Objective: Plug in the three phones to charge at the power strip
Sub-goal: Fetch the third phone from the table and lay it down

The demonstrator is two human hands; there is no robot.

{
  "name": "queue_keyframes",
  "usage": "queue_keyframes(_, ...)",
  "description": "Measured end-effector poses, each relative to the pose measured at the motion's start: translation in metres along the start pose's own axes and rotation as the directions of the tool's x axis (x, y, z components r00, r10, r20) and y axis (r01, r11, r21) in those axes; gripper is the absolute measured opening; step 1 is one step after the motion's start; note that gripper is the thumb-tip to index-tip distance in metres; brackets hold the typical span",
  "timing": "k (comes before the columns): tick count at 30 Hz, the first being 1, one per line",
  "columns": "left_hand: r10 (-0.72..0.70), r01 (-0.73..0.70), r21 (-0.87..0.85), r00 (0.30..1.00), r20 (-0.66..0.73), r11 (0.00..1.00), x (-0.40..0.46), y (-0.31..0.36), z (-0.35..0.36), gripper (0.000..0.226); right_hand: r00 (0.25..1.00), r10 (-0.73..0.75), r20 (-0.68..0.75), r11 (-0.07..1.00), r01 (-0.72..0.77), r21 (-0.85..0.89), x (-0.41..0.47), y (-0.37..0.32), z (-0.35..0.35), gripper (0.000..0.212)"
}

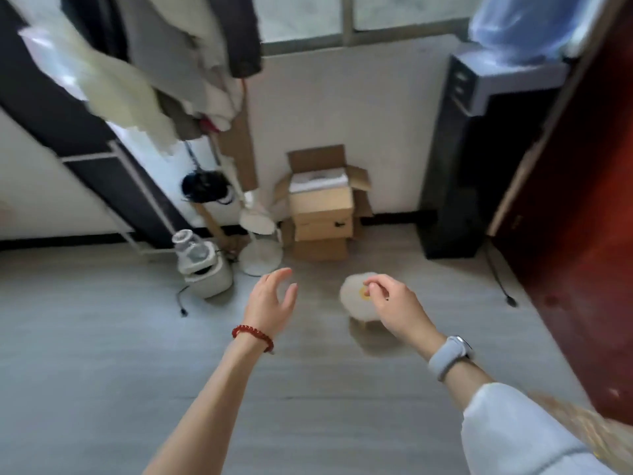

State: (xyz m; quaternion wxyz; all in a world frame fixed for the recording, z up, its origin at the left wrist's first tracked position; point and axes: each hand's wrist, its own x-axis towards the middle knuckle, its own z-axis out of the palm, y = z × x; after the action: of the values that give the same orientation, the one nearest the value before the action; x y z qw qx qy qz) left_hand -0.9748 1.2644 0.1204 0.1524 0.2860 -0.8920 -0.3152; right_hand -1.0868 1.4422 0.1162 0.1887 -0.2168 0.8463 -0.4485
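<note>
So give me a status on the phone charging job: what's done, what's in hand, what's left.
Done: nothing that shows; no phone or power strip is in view. In hand: nothing; the left hand is open over the floor, and the right hand has loosely curled fingers above a small white stool; whether it pinches anything is unclear. Left: apparently all three phones.

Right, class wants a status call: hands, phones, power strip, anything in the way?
Left hand open, empty. Right hand loosely curled, nothing clearly held. No phones or power strip in view. Fluffy white stool on floor ahead.
</note>
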Motion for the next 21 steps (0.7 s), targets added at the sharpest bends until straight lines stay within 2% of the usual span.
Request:
queue_keyframes(5, -0.121, 0.122, -0.003, 0.974, -0.193, 0.992, 0.032, -0.119, -0.139, 0.032, 0.976, -0.155, 0.153, 0.988, 0.155, 0.01, 0.049, -0.124, 0.132, 0.023)
queue_keyframes(10, -0.283, 0.283, -0.049, 0.897, -0.341, 0.958, 0.027, -0.217, -0.232, 0.034, 0.891, -0.289, 0.352, 0.951, 0.31, -0.005, 0.079, -0.214, 0.246, 0.024)
queue_keyframes(15, -0.449, 0.44, -0.135, 0.76, -0.47, 0.888, 0.009, -0.309, -0.3, 0.033, 0.767, -0.401, 0.502, 0.893, 0.45, 0.025, 0.114, -0.294, 0.371, 0.024)
queue_keyframes(19, -0.552, 0.562, -0.177, 0.618, -0.56, 0.808, 0.017, -0.391, -0.362, 0.032, 0.635, -0.466, 0.616, 0.843, 0.53, 0.091, 0.144, -0.359, 0.486, 0.024)
queue_keyframes(21, -0.579, 0.602, -0.185, 0.568, -0.584, 0.777, 0.035, -0.427, -0.395, 0.032, 0.57, -0.491, 0.659, 0.815, 0.568, 0.117, 0.158, -0.393, 0.537, 0.025)
